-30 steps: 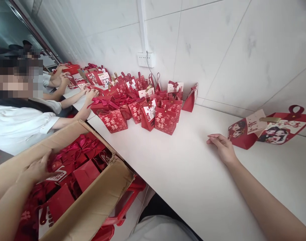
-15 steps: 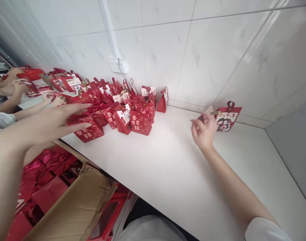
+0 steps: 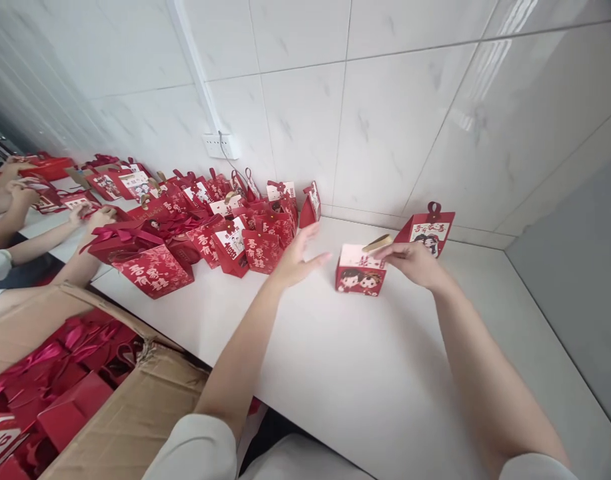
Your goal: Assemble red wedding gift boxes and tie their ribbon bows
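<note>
A small red-and-cream gift box (image 3: 360, 279) with two cartoon figures stands on the white table in front of me. My right hand (image 3: 413, 262) pinches it at the top by its gold ribbon loop (image 3: 378, 244). My left hand (image 3: 301, 259) is empty, fingers apart, a little to the left of that box. Behind my right hand, partly covered by it, stands another red gift box (image 3: 430, 230) with a dark red loop. Left of my left hand, several red gift boxes (image 3: 261, 252) crowd together, and one box (image 3: 310, 204) stands by the wall.
An open cardboard carton (image 3: 130, 413) at lower left holds several red boxes with pink ribbons (image 3: 75, 400). Co-workers' hands (image 3: 90, 217) handle boxes along the table's left side. A tiled wall (image 3: 305, 107) with a socket strip (image 3: 220, 145) bounds the table (image 3: 335, 373) behind.
My left hand has swung right from over the left boxes to near the middle. My right hand has brought the gift box leftward and nearer, away from the other box. The view has shifted slightly.
</note>
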`<action>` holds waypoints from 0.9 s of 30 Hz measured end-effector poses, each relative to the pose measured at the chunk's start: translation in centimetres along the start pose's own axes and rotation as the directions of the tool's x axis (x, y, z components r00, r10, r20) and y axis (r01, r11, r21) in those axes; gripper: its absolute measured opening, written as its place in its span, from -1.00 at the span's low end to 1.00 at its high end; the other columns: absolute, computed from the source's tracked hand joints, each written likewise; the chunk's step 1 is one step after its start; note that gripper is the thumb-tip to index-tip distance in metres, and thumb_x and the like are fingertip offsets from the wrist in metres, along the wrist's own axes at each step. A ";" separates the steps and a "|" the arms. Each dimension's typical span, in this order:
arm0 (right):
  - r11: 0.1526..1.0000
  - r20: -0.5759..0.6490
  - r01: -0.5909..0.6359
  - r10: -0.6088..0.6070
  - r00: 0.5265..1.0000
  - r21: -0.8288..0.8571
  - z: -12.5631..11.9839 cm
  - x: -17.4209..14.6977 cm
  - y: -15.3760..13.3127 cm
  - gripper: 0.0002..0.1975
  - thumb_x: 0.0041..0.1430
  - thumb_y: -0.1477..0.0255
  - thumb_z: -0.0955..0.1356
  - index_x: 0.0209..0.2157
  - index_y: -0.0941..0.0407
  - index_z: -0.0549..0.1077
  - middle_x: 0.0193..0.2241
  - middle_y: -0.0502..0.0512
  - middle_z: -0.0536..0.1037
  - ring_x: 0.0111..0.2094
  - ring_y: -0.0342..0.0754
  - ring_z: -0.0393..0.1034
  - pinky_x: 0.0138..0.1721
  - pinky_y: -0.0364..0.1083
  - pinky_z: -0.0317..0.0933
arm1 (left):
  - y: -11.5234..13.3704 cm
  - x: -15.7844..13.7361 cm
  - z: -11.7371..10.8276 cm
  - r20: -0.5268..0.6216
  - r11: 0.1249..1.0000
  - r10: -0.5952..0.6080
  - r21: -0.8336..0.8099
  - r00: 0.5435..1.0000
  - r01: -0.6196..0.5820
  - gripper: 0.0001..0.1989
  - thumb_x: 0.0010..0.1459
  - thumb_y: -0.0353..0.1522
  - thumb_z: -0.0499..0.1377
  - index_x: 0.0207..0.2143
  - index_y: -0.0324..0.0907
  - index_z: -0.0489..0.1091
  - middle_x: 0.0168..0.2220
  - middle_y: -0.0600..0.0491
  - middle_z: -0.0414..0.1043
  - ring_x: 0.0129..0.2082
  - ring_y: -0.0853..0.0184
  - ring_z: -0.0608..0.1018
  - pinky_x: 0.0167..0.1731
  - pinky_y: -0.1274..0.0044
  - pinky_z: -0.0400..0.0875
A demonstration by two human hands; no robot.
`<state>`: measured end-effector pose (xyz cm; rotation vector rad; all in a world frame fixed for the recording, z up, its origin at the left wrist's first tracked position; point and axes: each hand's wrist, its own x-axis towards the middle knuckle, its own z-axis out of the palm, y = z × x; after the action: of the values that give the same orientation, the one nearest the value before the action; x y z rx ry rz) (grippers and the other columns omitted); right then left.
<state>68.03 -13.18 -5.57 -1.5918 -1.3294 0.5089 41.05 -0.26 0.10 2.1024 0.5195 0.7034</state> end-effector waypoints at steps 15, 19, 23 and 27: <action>0.691 0.013 -0.089 0.115 0.993 0.717 14.0 -0.9 0.8 -0.57 0.17 0.04 0.34 -0.10 0.07 0.43 -0.17 0.10 0.60 -0.24 0.09 0.52 -0.17 0.05 0.40 | -8.9 -0.2 5.2 -0.242 0.802 -0.264 -0.593 0.934 0.073 -0.55 0.02 -0.09 0.29 -0.13 -0.19 0.45 -0.22 -0.02 0.55 -0.29 0.28 0.57 -0.27 0.50 0.45; 0.879 -0.139 0.069 -0.003 0.990 0.472 14.6 -1.6 0.2 -0.58 0.26 0.11 0.27 0.03 0.08 0.34 -0.03 0.17 0.52 -0.10 0.09 0.47 -0.05 0.10 0.35 | -7.8 -0.3 4.7 -0.261 0.757 -0.341 -0.646 0.903 0.099 -0.58 -0.03 -0.10 0.33 -0.25 -0.24 0.50 -0.35 -0.03 0.56 -0.42 0.31 0.56 -0.37 0.51 0.45; 0.945 -0.494 0.315 -0.317 0.810 -0.090 14.3 -2.0 -0.3 -0.49 0.23 0.26 0.33 0.16 0.07 0.18 0.18 0.27 0.29 0.15 0.13 0.25 0.15 0.21 0.15 | -6.7 -0.5 4.3 -0.262 0.791 -0.305 -0.605 0.916 0.090 -0.62 -0.03 -0.13 0.33 -0.27 -0.24 0.55 -0.36 -0.02 0.56 -0.40 0.33 0.56 -0.38 0.54 0.43; 0.851 -0.468 0.362 -0.515 0.718 -0.381 13.6 -1.8 -0.9 -0.64 0.26 0.35 0.32 0.08 0.04 0.26 -0.01 0.17 0.45 0.06 0.10 0.32 0.23 0.29 -0.05 | -6.2 -0.7 4.5 -0.209 0.830 -0.225 -0.553 0.952 0.075 -0.70 0.00 -0.18 0.33 -0.34 -0.25 0.56 -0.39 0.01 0.52 -0.40 0.38 0.52 -0.39 0.60 0.38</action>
<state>56.11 -9.45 -11.37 -1.3953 -1.2811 -0.4361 42.75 0.18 -7.41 1.4273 0.5502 0.9232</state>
